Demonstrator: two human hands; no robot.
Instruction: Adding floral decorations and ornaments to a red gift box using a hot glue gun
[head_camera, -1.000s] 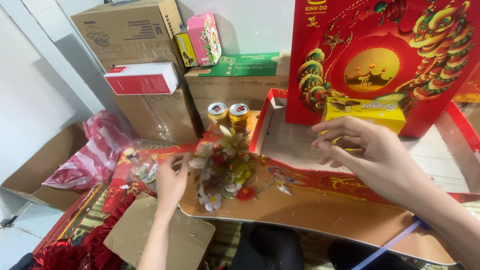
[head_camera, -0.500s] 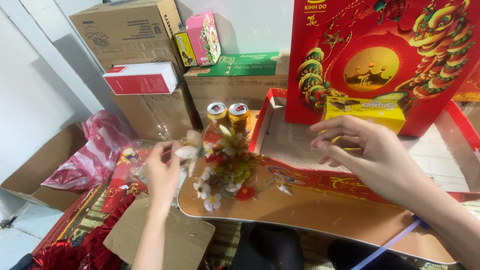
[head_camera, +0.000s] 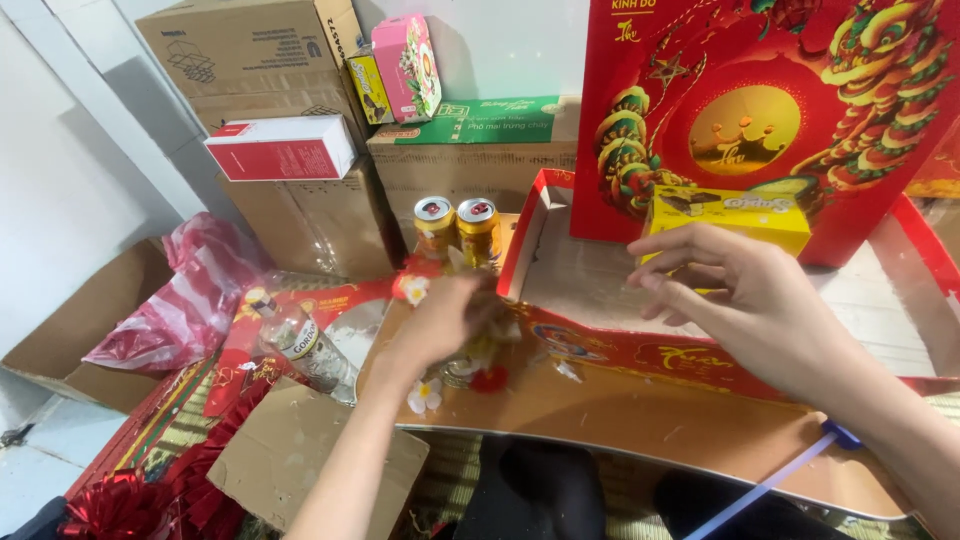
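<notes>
My left hand (head_camera: 445, 322) grips a bunch of artificial flowers (head_camera: 478, 352) with white and red blossoms, lying on a brown cardboard sheet (head_camera: 640, 415). Part of the bunch is hidden under the hand. My right hand (head_camera: 745, 300) hovers with fingers spread above the front wall of a shallow red gift tray (head_camera: 620, 345), holding nothing. Two gold drink cans (head_camera: 458, 228) stand upright just behind the flowers. A yellow box (head_camera: 735, 215) lies in the tray beyond my right hand.
A tall red decorated box lid (head_camera: 770, 110) leans at the back. Stacked cardboard boxes (head_camera: 300, 130) and a green-topped carton (head_camera: 480, 125) stand behind. A glass bottle (head_camera: 295, 345) lies on a red printed sheet at left. A red bow (head_camera: 120, 505) and an open cardboard box (head_camera: 70, 330) sit at the lower left.
My left hand has moved right and closed over the flower bunch, shifting it toward the tray's wall. The right hand has lifted slightly.
</notes>
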